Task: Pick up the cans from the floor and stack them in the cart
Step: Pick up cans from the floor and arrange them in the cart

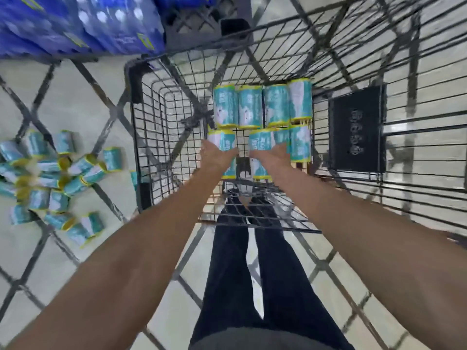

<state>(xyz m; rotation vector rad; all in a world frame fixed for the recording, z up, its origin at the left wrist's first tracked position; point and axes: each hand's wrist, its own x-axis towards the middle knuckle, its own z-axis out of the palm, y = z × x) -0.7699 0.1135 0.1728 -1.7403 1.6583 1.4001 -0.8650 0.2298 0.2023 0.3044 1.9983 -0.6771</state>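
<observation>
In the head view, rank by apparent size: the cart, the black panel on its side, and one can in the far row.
1. cart
2. black panel
3. can
The gaps are clear.

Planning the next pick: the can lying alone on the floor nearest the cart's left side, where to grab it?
Grip that can across its round body, midway between the yellow rims, coming from above. It lies on its side, apart from the pile, so fingers can likely wrap both flanks. Blur hides detail.
</observation>
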